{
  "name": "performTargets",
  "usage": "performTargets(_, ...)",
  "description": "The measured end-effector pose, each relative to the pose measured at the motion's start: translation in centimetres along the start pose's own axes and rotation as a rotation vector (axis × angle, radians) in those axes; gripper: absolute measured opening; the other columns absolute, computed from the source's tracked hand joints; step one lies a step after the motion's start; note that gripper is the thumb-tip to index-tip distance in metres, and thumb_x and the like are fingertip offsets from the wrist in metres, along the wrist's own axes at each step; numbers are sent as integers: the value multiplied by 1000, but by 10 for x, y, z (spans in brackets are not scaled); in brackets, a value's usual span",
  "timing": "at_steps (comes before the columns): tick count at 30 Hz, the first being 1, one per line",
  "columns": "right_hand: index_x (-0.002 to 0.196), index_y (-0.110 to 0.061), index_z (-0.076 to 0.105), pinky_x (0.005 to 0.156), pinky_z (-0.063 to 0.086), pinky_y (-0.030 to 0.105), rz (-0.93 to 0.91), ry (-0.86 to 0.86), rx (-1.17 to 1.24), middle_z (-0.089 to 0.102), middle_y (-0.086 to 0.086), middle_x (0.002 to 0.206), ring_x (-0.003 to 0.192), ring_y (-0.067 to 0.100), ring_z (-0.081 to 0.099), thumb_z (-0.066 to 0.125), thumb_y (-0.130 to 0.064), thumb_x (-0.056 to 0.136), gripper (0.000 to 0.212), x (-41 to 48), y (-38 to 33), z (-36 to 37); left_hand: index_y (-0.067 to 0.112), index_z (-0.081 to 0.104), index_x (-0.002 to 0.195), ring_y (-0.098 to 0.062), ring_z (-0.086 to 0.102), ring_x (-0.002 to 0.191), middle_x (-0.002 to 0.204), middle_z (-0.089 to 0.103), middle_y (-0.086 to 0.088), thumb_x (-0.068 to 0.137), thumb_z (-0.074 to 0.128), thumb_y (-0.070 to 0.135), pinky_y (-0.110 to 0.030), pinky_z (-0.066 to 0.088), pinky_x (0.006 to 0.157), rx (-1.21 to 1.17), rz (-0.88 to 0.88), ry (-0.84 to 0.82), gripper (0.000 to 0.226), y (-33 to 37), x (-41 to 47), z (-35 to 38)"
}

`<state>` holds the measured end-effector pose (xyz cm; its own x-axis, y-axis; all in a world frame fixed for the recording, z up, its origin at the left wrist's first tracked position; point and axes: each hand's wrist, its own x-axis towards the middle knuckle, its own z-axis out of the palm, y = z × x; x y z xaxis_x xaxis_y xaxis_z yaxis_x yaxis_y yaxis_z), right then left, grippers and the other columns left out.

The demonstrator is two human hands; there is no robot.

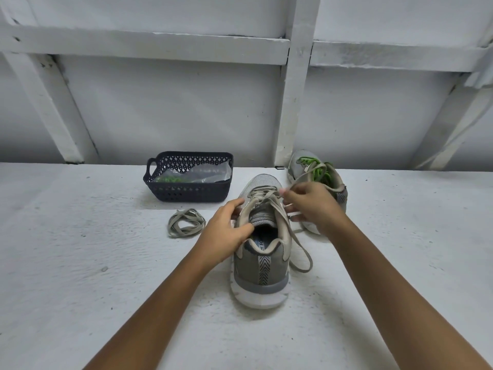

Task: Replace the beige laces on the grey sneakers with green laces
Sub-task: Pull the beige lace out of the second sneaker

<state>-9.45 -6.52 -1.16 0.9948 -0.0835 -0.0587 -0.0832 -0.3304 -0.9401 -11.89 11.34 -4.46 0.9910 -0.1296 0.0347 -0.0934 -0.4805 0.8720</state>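
Observation:
A grey sneaker [260,273] stands in front of me, heel towards me, still threaded with a beige lace [302,252]. My left hand [226,231] grips its left collar, thumb at the tongue. My right hand [312,204] pinches the beige lace near the upper eyelets, and a loose end trails down the shoe's right side. Behind my right hand lies the second grey sneaker [306,166] with a green lace [318,172] in it. A removed beige lace [185,222] lies coiled on the surface to the left.
A dark perforated basket [186,194] at the back left holds a clear plastic bag [205,173] with a green lace [169,179] in it. All of it sits on a rough white surface [80,249] against a white framed wall [160,108].

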Motion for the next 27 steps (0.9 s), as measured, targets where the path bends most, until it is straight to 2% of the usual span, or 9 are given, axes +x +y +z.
performTargets(3, 82, -5, 64, 50, 49, 19, -40, 52, -53, 62, 6, 74, 69, 15, 60, 59, -15, 93, 15, 2, 1, 4, 24, 45, 136, -6, 50, 109, 122, 55, 6, 85, 59, 15, -19, 35, 87, -1, 10, 3, 54, -1, 1, 0)
performTargets(5, 75, -11, 60, 46, 48, 19, -64, 122, -24, 63, 6, 75, 67, 14, 61, 56, -13, 94, 20, 6, -2, 0, 24, 45, 137, -7, 51, 110, 124, 55, 5, 85, 59, 16, -20, 36, 88, -8, 11, 1, 54, -2, 1, 0)
performTargets(8, 74, -10, 57, 46, 52, 22, -107, 284, 65, 62, 8, 73, 58, 12, 60, 49, -13, 97, 25, 8, -8, -10, 24, 44, 137, -6, 50, 110, 123, 54, 6, 85, 59, 16, -20, 36, 88, -3, 19, -4, 54, -2, 2, 0)
performTargets(11, 76, 0, 56, 42, 53, 26, -110, 399, 234, 60, 9, 64, 47, 15, 62, 46, -19, 99, 31, 4, -10, -16, 23, 44, 137, -7, 50, 111, 124, 54, 6, 85, 59, 17, -20, 36, 88, -8, 30, -7, 54, -3, 3, 0)
performTargets(15, 68, -5, 54, 38, 46, 23, -20, 287, 201, 60, 6, 56, 40, 13, 57, 43, -35, 99, 45, -9, 4, -5, 25, 47, 134, -7, 52, 113, 125, 54, 5, 72, 58, 36, -23, 40, 93, 15, 40, -35, 64, -5, 6, 0)
performTargets(18, 71, -11, 61, 52, 47, 25, -64, 193, 41, 62, 1, 65, 57, 10, 59, 48, -35, 97, 37, -19, 21, 10, 25, 53, 131, -8, 52, 112, 123, 55, 4, 87, 63, 37, -22, 38, 92, 59, 82, -32, 47, -5, 10, -1)
performTargets(20, 78, -13, 64, 62, 45, 16, -156, 189, 5, 62, -4, 71, 66, 5, 56, 56, -33, 93, 26, -25, 30, 17, 24, 58, 125, -6, 55, 104, 115, 58, 4, 91, 55, 40, -22, 38, 90, 35, 93, -9, 38, -1, 13, -1)
performTargets(24, 93, -14, 64, 69, 43, 16, -187, 165, 85, 64, -5, 82, 77, 4, 58, 64, -30, 88, 17, -31, 36, 20, 18, 69, 97, -10, 61, 90, 94, 69, 0, 98, 43, 39, -29, 45, 84, -81, 83, 16, 33, 8, 23, -1)
performTargets(27, 100, -13, 64, 69, 45, 12, -178, 156, 88, 64, -5, 85, 79, 3, 58, 64, -28, 88, 19, -31, 35, 22, 18, 68, 91, -14, 59, 87, 87, 67, 2, 95, 53, 24, -29, 45, 82, -141, 25, -13, 17, 13, 37, -5)
